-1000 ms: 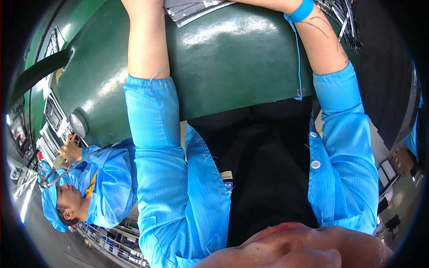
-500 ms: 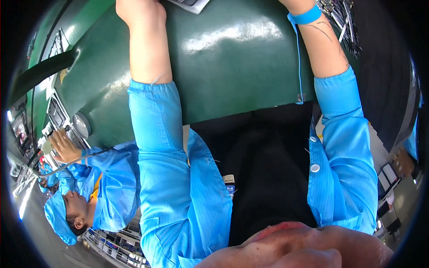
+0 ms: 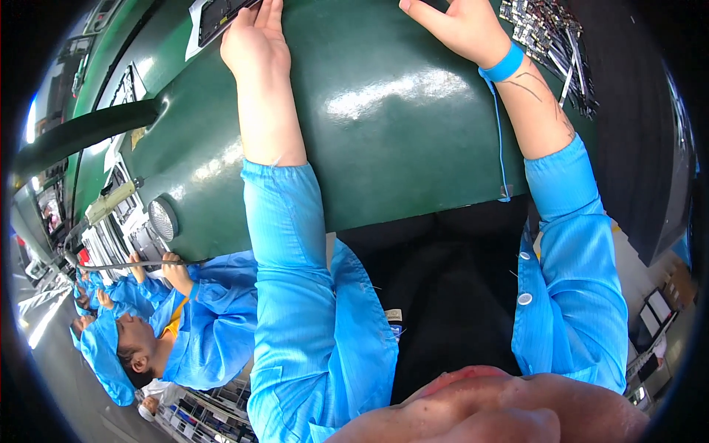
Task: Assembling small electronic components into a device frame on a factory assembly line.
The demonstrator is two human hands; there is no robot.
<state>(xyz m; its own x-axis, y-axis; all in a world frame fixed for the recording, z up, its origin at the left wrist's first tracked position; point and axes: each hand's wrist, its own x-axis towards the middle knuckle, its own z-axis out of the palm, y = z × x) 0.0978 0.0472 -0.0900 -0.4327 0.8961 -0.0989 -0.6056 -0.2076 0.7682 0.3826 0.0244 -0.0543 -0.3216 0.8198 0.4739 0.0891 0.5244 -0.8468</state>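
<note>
My left hand [image 3: 257, 50] is at the far side of the green table, with its fingers along the edge of a dark flat panel [image 3: 216, 19]. The hand appears to grip that edge; its thumb and the panel's far part are hidden or cut off by the frame. Beneath the panel shows a white sheet [image 3: 193, 46]. My right hand [image 3: 473, 31] is over the table to the right, thumb spread away from the fingers and nothing visible in it. A blue wrist strap [image 3: 506, 64] circles that wrist, its thin cord running down to the table edge.
A heap of thin circuit strips [image 3: 550, 44] lies right of my right hand. On the left are a thick black tube [image 3: 88, 136], a round ribbed object [image 3: 162, 219], and a pale green hand tool [image 3: 111, 203]. A co-worker in blue [image 3: 210, 325] sits beyond the table's left edge.
Both hands now show lower in view, and the view itself has shifted. A flat thing was right of my left hand; now a dark panel is on its left. The co-worker's hands have moved lower.
</note>
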